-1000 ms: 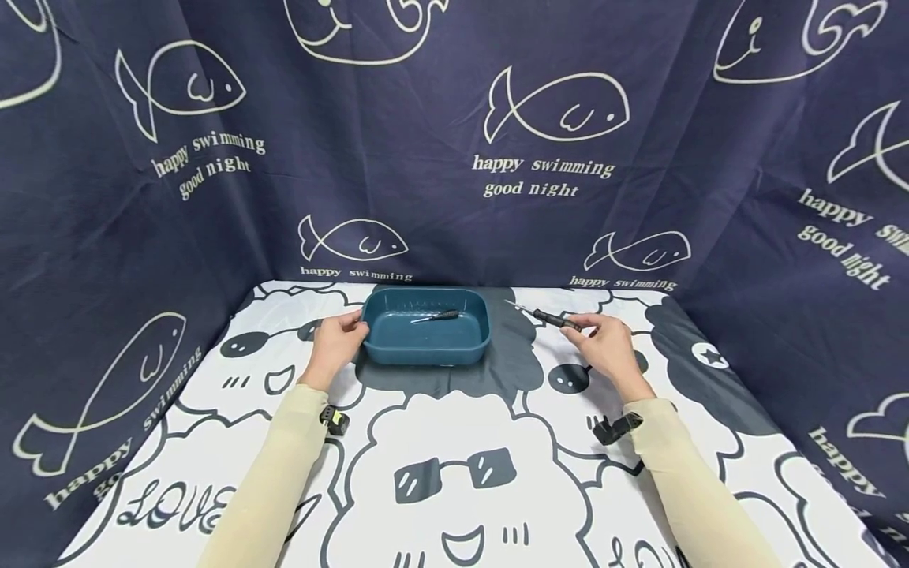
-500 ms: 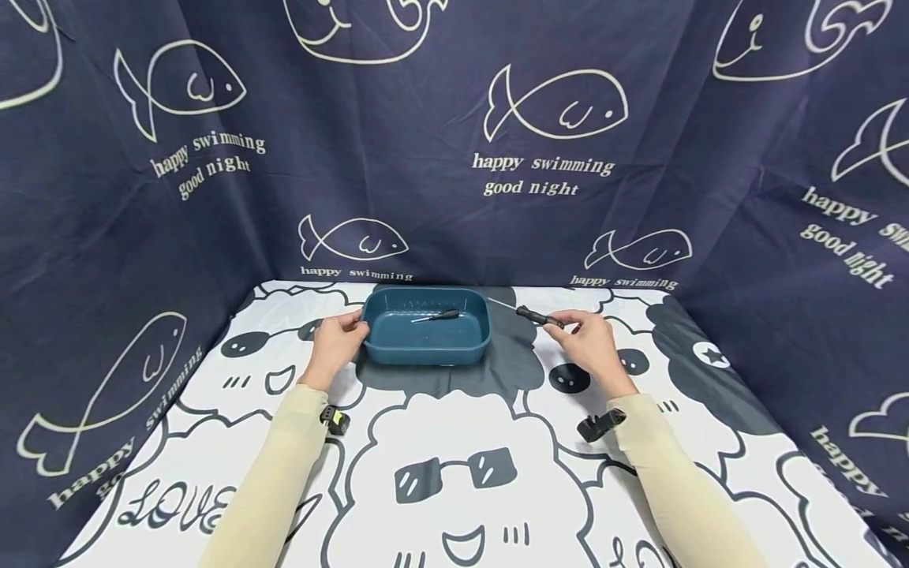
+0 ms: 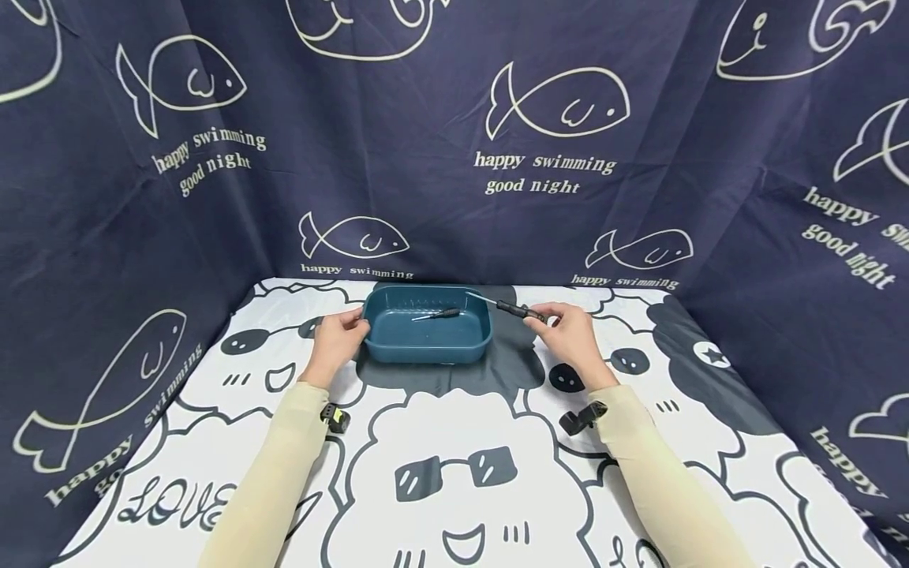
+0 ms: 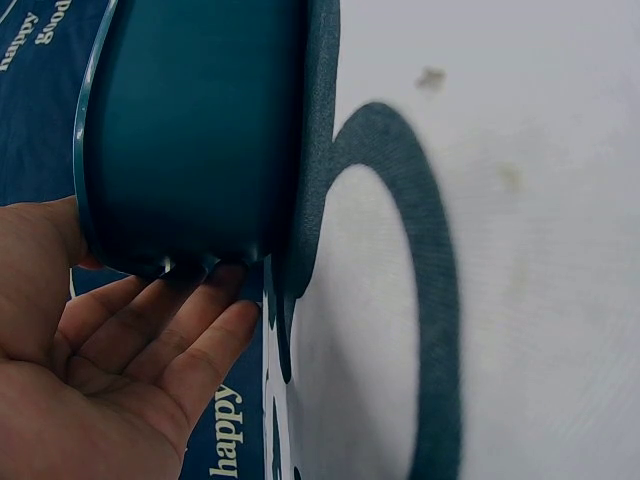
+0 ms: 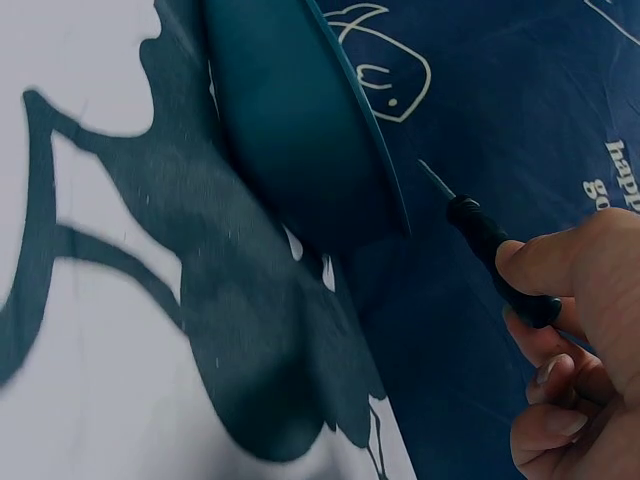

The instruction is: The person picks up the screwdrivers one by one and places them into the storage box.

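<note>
A teal rectangular bin (image 3: 426, 355) stands toward the back of the table, with a small dark-handled screwdriver (image 3: 445, 313) lying on its floor. At the bin's left end my left hand (image 3: 337, 341) holds the rim; in the left wrist view its thumb goes over the edge and the fingers lie against the outer wall (image 4: 195, 140). My right hand (image 3: 566, 339) pinches another screwdriver (image 3: 513, 309) by its black handle, between thumb and fingers. That screwdriver's metal shaft points left, over the bin's right rim. The right wrist view shows the handle (image 5: 490, 240) above the rim's height.
A white cloth (image 3: 454, 426) with dark sheep drawings covers the table. Navy curtains (image 3: 440, 142) printed with fish close off the back and both sides, right behind the bin. Each wrist carries a small black camera (image 3: 584, 418).
My right hand has moved left with the screwdriver, bringing its shaft from right of the bin to over the right rim. The left hand and the bin have stayed put.
</note>
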